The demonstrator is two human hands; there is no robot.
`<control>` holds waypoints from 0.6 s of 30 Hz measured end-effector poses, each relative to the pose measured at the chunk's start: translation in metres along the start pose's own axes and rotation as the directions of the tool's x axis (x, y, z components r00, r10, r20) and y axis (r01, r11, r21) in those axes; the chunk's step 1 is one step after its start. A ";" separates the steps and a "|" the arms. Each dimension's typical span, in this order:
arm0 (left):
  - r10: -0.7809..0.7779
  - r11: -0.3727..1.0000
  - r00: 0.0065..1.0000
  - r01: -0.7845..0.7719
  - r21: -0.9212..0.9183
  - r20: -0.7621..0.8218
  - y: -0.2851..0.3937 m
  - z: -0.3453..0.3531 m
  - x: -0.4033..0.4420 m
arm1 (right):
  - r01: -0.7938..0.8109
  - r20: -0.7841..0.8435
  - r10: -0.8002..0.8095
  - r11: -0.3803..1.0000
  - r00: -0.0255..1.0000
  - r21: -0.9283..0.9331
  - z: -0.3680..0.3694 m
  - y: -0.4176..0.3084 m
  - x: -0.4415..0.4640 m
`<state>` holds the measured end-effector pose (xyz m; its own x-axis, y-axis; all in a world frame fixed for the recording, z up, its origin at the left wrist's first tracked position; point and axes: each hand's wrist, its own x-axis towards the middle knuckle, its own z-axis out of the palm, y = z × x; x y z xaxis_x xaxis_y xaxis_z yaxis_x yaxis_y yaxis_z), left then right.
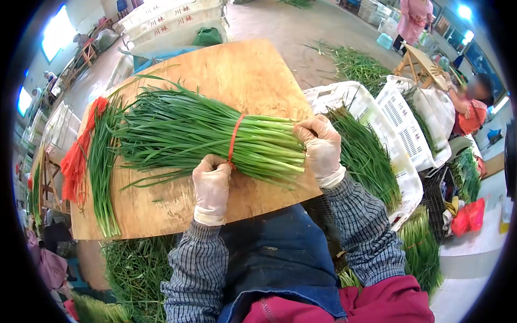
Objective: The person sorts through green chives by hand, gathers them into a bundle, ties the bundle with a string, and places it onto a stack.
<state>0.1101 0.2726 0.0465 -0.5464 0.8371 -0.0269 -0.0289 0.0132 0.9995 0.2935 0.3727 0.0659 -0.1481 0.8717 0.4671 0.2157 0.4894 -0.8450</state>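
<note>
A large bundle of long green stalks (177, 129) lies across the wooden board (247, 64), pale cut ends to the right. Around it runs a red tie (235, 139). My gloved left hand (211, 185) is closed at the tie, on the bundle's near side, its fingertips pinched on the tie. At the stem ends, my gloved right hand (320, 145) has its thumb and fingers pressed together on a stalk end. A thin bunch of stalks (101, 167) and a hank of red ties (83, 153) lie at the board's left side.
White crates (412, 126) stand to the right, one holding loose stalks (366, 156). More stacked crates (172, 24) are behind the board. Cut greens (134, 274) lie below its near edge. A co-worker (471, 107) sits at a board on the far right; another person (414, 21) stands behind.
</note>
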 end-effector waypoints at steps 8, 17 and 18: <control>-0.063 0.997 0.998 0.063 0.041 -0.008 0.010 -0.001 -0.004 | -0.131 -0.068 0.149 0.966 0.986 0.222 0.008 0.009 -0.012; -0.011 0.999 1.000 0.010 0.044 0.009 0.001 -0.003 0.001 | -0.324 0.167 0.279 0.847 0.946 0.422 -0.019 0.009 -0.004; -0.013 0.999 1.000 0.012 0.038 0.016 0.000 -0.003 0.002 | -0.391 0.226 0.324 0.827 0.919 0.405 -0.027 0.005 0.003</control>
<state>0.1065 0.2721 0.0464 -0.5324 0.8456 -0.0395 -0.0038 0.0443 0.9990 0.3202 0.3783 0.0699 -0.2839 0.9539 0.0970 -0.1551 0.0541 -0.9864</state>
